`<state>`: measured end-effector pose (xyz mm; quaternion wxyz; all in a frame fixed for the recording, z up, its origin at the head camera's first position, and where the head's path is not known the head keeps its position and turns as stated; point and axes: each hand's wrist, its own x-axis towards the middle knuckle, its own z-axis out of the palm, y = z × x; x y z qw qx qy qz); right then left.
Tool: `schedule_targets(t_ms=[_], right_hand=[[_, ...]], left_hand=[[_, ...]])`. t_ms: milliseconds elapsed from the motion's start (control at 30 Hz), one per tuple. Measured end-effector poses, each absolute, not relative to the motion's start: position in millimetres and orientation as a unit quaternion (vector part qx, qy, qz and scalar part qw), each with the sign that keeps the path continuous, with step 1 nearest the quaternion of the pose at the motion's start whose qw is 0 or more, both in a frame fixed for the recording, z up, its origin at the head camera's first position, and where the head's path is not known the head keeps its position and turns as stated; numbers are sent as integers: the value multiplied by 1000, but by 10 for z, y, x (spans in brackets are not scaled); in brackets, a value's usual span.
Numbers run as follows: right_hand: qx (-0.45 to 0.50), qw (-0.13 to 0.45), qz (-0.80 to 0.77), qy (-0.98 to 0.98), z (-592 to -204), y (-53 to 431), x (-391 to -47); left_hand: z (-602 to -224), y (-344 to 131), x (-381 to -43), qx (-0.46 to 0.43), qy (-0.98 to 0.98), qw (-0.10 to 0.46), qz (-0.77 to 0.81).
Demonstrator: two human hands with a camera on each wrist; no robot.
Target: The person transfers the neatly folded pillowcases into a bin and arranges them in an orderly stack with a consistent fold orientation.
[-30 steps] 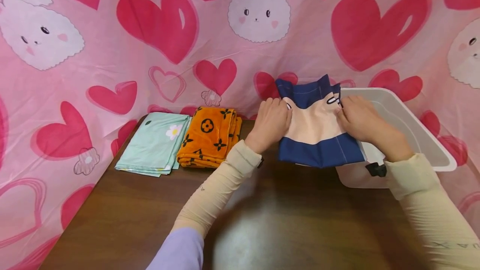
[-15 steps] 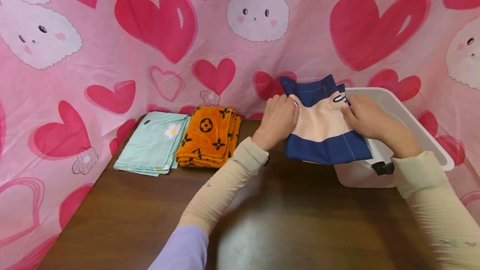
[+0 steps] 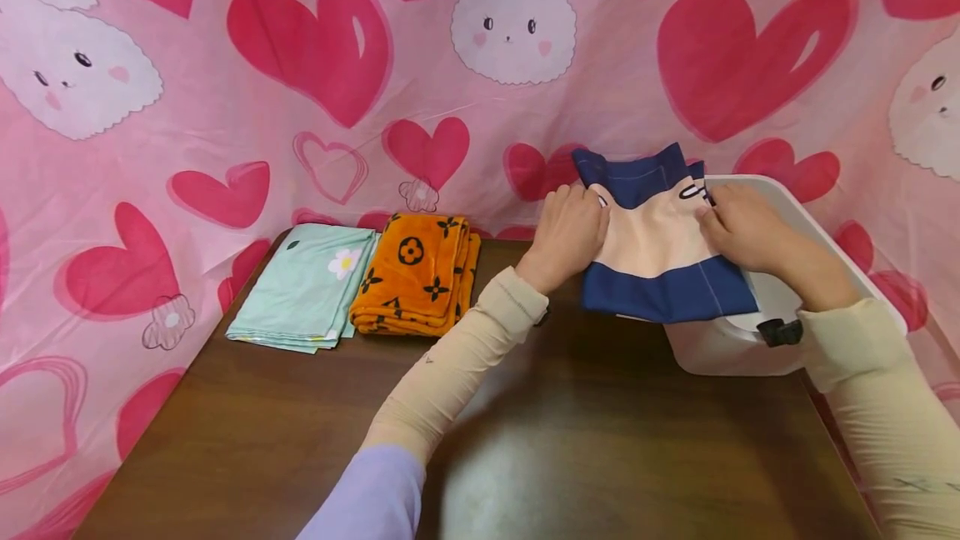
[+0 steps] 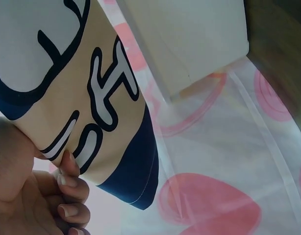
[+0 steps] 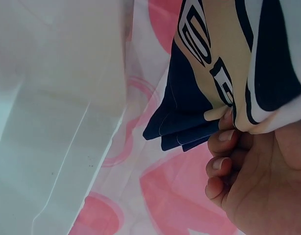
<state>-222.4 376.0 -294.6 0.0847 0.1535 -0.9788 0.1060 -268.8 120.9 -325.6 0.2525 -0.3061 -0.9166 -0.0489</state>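
Fingers of the left hand are curled and pinch one side of a folded navy-and-peach cloth; those of the right hand pinch the opposite side. The cloth is held between the two hands, toward the far side of the desk, its right part overlapping the pale plastic bin in the head view. Both wrist views show a gap between its visible edges and the bin.

Both hands present their backs to the head camera. The left forearm reaches forward and rightward; the right forearm reaches forward and leftward, past the bin's near side.

The cloth's bands run crosswise from hand to hand, one navy band at the far end, the other at the near end. Outline nearly square; no long axis can be determined. White, dark-outlined lettering shows in both wrist views.
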Motion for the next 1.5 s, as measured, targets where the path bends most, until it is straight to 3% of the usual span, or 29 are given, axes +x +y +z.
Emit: schedule_targets(t_ms=[433,767,1500], right_hand=[[147,110,67,-981,-2924,3912,-2237],[108,80,75,-988,-2907,4042,-2240],[104,100,76,-987,-2887,4346,-2306]], left_hand=[[-3231,1391,-2735,-308,-910,274,-34],[-3223,1553,-2763,-306,-905,295,-28],[-3165,1845,-2855,-314,-906,280,-38]])
